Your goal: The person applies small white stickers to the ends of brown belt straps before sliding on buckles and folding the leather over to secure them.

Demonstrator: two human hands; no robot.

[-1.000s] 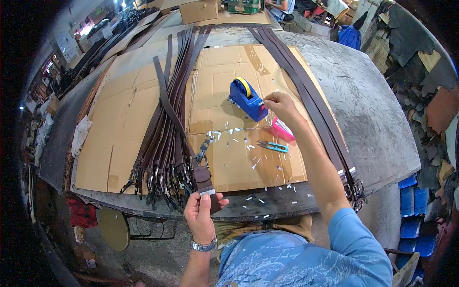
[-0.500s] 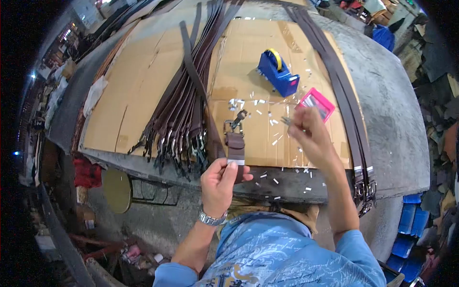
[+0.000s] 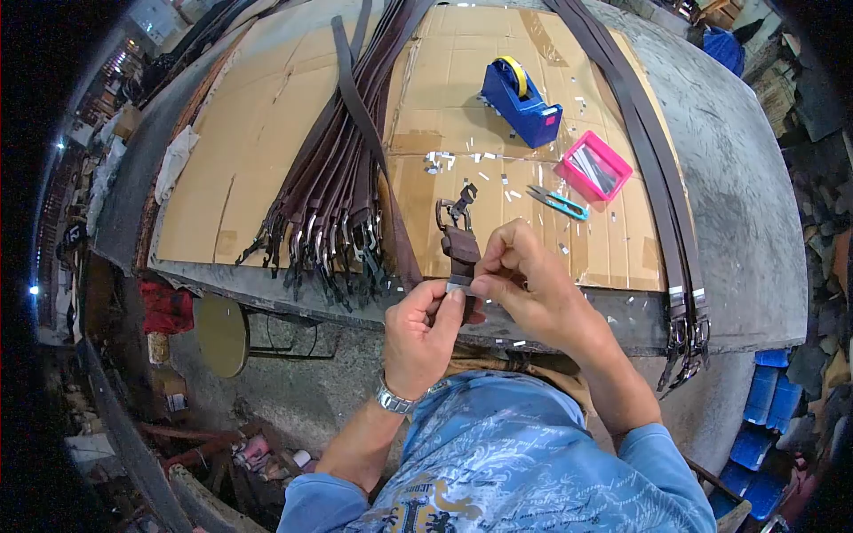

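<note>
A dark brown belt [image 3: 460,245] is pinched between the thumb and fingers of my left hand [image 3: 418,333], its metal buckle [image 3: 444,213] pointing away from me. Around the belt, by my left thumb, lies a pale strip [image 3: 456,285] that looks like tape or a label. My right hand [image 3: 544,298] is closed in a pinch, thumb and fingertips at the right end of that strip. Thread snips [image 3: 560,203] with turquoise handles rest on the cardboard beyond my right hand, blades toward the left.
A blue tape dispenser [image 3: 524,111] and a pink tray [image 3: 613,157] of pale strips sit on the cardboard [image 3: 267,133]. A bundle of belts [image 3: 342,178] lies left, two more belts [image 3: 653,151] right. Small white scraps [image 3: 480,156] are scattered between.
The snips have left my right hand and now lie on the cardboard. My right hand has come down and left to the strip on the belt. My left hand still holds the belt.
</note>
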